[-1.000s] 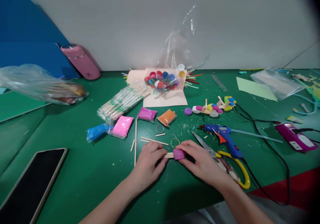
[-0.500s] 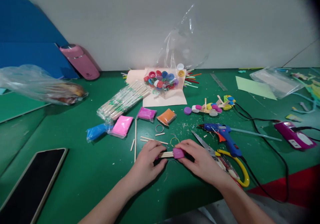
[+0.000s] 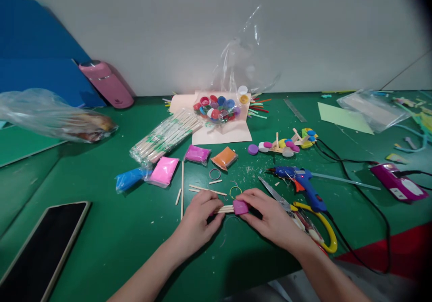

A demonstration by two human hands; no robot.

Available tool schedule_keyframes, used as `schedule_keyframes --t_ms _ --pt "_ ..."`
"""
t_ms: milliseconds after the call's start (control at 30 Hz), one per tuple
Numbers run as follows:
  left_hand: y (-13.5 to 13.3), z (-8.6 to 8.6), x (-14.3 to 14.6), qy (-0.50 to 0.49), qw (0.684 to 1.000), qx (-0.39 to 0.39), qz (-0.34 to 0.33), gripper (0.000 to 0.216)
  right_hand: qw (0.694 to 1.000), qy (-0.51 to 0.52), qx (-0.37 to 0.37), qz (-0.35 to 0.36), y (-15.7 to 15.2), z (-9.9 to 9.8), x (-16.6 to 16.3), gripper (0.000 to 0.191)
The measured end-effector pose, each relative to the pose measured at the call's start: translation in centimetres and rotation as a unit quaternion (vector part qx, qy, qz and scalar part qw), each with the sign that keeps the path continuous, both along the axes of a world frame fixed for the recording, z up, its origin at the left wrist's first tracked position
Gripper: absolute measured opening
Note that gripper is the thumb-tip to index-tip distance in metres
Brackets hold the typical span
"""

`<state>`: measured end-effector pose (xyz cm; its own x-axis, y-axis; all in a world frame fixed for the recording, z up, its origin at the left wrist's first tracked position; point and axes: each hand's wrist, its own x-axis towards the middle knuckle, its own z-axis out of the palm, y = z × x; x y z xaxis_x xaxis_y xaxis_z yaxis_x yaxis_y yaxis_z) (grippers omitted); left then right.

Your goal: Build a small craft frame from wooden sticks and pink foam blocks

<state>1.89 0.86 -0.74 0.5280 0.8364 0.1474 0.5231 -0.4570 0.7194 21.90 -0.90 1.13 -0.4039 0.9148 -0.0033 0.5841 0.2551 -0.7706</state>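
Both hands rest on the green table point(image 3: 101, 230) near its front edge. My left hand point(image 3: 199, 218) is closed on the left end of a short bundle of wooden sticks point(image 3: 225, 209). My right hand point(image 3: 270, 216) pinches a purple bottle cap point(image 3: 240, 207) against the right end of those sticks. Loose sticks point(image 3: 205, 188) and a yellow rubber band point(image 3: 235, 191) lie just beyond my fingers.
Yellow-handled scissors point(image 3: 317, 230) and a blue glue gun point(image 3: 300, 180) with its black cord lie right of my hands. Clay packets point(image 3: 164, 170), packed sticks point(image 3: 165, 135) and a bag of caps point(image 3: 218, 106) sit further back. A phone point(image 3: 40, 248) lies at the front left, a pink bottle point(image 3: 104, 83) by the wall.
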Motion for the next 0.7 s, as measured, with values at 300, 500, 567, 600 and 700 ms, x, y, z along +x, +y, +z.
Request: schedule_keyframes --t_ms 300,500,567,600,700 --pt "-0.08 -0.08 -0.03 0.006 1.0 -0.005 -0.003 0.013 1.0 -0.003 -0.005 -0.001 -0.06 0.16 -0.04 0.026" --pt "-0.04 0.05 0.05 0.008 1.0 0.003 -0.001 0.013 1.0 -0.003 -0.011 -0.001 -0.03 0.1 -0.08 0.026" --pt "-0.04 0.03 0.04 0.006 1.0 0.008 -0.002 0.013 1.0 -0.004 -0.01 -0.003 -0.03 0.13 -0.09 0.026" --pt "-0.04 0.0 0.03 0.006 1.0 0.01 -0.002 0.013 1.0 -0.004 -0.009 -0.003 -0.03 0.15 -0.1 0.026" --pt "-0.04 -0.07 0.01 0.005 1.0 0.01 -0.002 0.013 1.0 -0.004 -0.007 -0.002 -0.03 0.18 -0.11 0.026"
